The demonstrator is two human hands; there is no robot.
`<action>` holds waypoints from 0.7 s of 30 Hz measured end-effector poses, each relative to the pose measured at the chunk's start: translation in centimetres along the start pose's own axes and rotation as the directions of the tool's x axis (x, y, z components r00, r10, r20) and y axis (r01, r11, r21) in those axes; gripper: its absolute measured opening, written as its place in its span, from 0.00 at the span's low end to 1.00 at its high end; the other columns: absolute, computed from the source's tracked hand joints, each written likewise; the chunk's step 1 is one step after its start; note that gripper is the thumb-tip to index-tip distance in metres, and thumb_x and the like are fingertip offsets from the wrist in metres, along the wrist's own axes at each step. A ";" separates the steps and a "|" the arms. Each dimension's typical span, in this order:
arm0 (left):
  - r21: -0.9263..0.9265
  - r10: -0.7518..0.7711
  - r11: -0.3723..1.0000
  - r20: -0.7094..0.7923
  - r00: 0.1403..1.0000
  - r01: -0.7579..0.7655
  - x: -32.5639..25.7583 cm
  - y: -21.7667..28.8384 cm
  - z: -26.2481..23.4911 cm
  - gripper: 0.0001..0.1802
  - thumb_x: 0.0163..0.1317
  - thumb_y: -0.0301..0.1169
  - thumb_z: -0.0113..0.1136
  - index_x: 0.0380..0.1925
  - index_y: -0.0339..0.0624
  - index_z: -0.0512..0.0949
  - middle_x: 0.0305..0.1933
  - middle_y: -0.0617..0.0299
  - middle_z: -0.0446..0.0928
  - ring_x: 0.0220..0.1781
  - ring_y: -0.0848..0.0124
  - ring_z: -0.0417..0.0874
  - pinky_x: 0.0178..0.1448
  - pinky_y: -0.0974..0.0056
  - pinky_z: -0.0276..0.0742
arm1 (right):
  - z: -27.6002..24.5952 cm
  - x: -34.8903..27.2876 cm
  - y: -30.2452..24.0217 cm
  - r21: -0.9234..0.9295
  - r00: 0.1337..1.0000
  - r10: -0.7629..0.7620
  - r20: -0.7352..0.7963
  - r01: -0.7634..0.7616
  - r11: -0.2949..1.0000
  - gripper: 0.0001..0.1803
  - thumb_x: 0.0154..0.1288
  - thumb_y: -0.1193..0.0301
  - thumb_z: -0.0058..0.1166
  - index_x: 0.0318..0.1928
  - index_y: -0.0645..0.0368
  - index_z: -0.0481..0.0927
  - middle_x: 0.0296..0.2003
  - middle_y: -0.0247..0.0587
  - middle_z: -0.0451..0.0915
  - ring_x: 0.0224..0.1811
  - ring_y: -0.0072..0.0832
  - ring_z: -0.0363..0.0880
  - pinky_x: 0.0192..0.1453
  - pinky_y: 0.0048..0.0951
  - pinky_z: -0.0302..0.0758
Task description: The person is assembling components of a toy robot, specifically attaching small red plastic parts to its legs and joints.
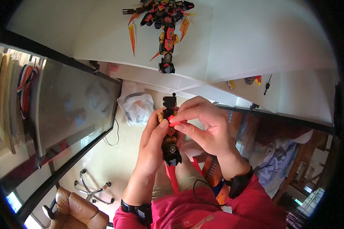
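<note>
In front of my body my left hand (151, 138) is wrapped round a long black toy-brick limb (172, 153) with gold and red parts. A small ball end sticks out at its top, and its lower end is angular and black. My right hand (209, 124) pinches a small red brick piece (176, 123) between thumb and fingertips, against the middle of the limb. Fingers hide whether the red piece is attached there. Beyond the hands, a larger black, red and gold brick-built figure (168, 34) with orange blade-like parts lies on the white shelf (240, 34).
To the right, a lower compartment holds a thin black piece (268, 84) and small coloured parts (250, 80). A black-framed glass door (76, 110) stands open at left. A plastic bag (138, 107), a chair base (92, 187) and a brown leather seat (78, 209) are below.
</note>
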State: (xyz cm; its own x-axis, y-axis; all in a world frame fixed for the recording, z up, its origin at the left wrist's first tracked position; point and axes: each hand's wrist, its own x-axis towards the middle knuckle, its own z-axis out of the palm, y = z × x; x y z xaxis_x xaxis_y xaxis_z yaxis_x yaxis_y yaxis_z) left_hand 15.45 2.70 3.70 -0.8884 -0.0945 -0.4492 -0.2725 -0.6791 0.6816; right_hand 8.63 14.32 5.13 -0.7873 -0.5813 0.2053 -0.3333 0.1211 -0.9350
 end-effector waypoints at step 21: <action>0.335 0.241 0.875 0.326 0.914 -0.351 -4.2 4.6 2.8 0.21 0.56 0.29 0.48 0.48 0.32 0.58 0.32 0.62 0.67 0.33 0.77 0.66 0.38 0.73 0.64 | -3.5 -0.2 -7.9 -0.151 0.981 -0.193 0.027 0.195 0.969 0.11 0.37 0.84 0.58 0.24 0.59 0.73 0.33 0.41 0.75 0.33 0.29 0.75 0.34 0.24 0.72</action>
State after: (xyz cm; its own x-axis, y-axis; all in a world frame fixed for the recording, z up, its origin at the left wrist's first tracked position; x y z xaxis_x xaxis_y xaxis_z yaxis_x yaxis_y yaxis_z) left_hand 16.89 1.99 10.38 -0.9983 -0.0127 -0.0575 -0.0505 -0.3170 0.9471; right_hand 9.56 16.25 13.46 -0.6938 -0.6156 0.3738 -0.5545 0.1254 -0.8226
